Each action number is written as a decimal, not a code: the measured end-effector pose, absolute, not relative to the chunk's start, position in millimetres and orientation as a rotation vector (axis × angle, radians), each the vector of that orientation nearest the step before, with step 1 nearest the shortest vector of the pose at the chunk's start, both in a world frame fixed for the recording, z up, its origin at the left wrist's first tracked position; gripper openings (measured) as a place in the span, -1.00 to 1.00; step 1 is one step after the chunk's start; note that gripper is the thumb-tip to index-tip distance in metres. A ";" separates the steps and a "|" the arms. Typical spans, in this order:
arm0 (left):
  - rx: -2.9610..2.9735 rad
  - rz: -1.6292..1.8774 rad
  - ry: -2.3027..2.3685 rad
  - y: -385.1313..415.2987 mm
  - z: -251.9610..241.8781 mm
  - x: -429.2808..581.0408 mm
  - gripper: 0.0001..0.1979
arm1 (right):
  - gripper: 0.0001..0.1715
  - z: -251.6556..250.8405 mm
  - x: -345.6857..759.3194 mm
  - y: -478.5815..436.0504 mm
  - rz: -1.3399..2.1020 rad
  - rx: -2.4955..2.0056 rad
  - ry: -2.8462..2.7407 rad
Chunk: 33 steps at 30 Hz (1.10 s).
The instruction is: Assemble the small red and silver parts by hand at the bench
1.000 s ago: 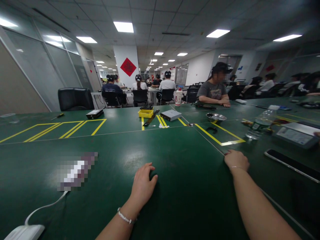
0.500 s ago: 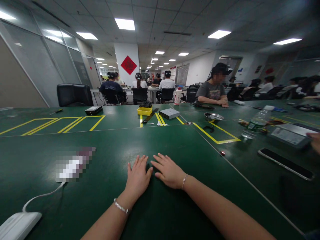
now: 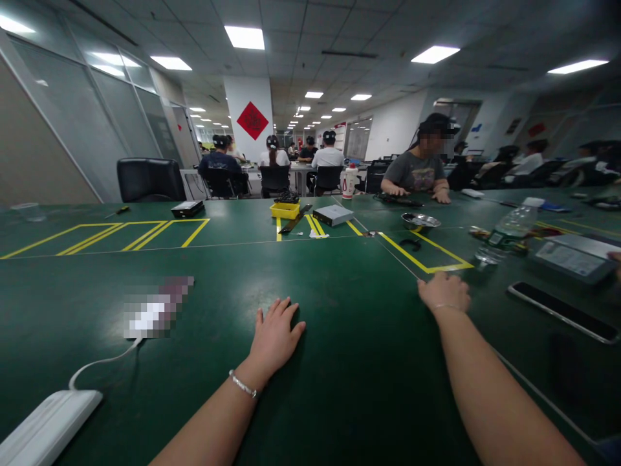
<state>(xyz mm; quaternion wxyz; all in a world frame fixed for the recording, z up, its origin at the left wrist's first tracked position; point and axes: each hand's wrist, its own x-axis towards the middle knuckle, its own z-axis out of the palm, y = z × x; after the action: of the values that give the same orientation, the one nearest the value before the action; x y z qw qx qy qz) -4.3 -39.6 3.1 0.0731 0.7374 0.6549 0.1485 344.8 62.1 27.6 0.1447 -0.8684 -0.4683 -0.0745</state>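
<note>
My left hand [image 3: 275, 333] lies flat on the green tabletop [image 3: 339, 278], palm down with fingers spread and nothing in it. Out to the right, my right hand [image 3: 444, 294] rests on the table beside the seam, just short of a yellow tape outline [image 3: 449, 267]. Its fingers are curled down, and whatever lies under them is hidden. Within that outline sits a small black curved piece [image 3: 411, 244]. To the right of this hand lies a dark-screened phone [image 3: 563, 312], and a clear water bottle [image 3: 507, 233] stands beyond it.
At left, a blurred-out device [image 3: 155, 317] is joined by a white cable to a white block [image 3: 53, 424]. Farther back are a yellow tray [image 3: 284, 210], a grey metal box [image 3: 332, 215], a steel bowl [image 3: 420, 221] and a black drive [image 3: 188, 208]. A person [image 3: 420, 165] sits across the table.
My right hand has left my left hand's side and moved right, its fingers now curled over where a small reddish object lay. My left hand stays flat. The view has shifted slightly.
</note>
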 end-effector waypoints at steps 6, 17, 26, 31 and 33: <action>2.161 0.612 1.931 -39.7 1.6 -4.9 -0.66 | -0.47 8.1 369.0 69.0 -0.026 -2.518 -1.229; 2.157 0.727 1.810 -38.4 2.0 -4.8 -0.72 | -0.51 6.4 371.7 71.8 -0.062 -2.498 -1.300; 2.085 0.758 1.796 -36.2 8.8 -3.6 -0.76 | -0.56 18.7 361.8 71.4 -0.118 -2.516 -1.402; 2.010 0.849 1.853 -34.9 10.6 -3.1 -0.79 | -0.66 32.4 293.5 66.4 -0.020 -2.037 -1.780; 1.933 0.908 1.820 -34.9 11.2 -2.6 -0.76 | -0.70 37.2 251.7 53.4 0.118 -1.741 -1.950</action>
<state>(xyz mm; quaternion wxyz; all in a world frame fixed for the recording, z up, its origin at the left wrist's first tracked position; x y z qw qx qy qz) -2.6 -34.9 11.2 0.1669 0.6793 0.6395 0.3189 251.7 53.4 37.2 0.2594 -0.6424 -0.7199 0.0434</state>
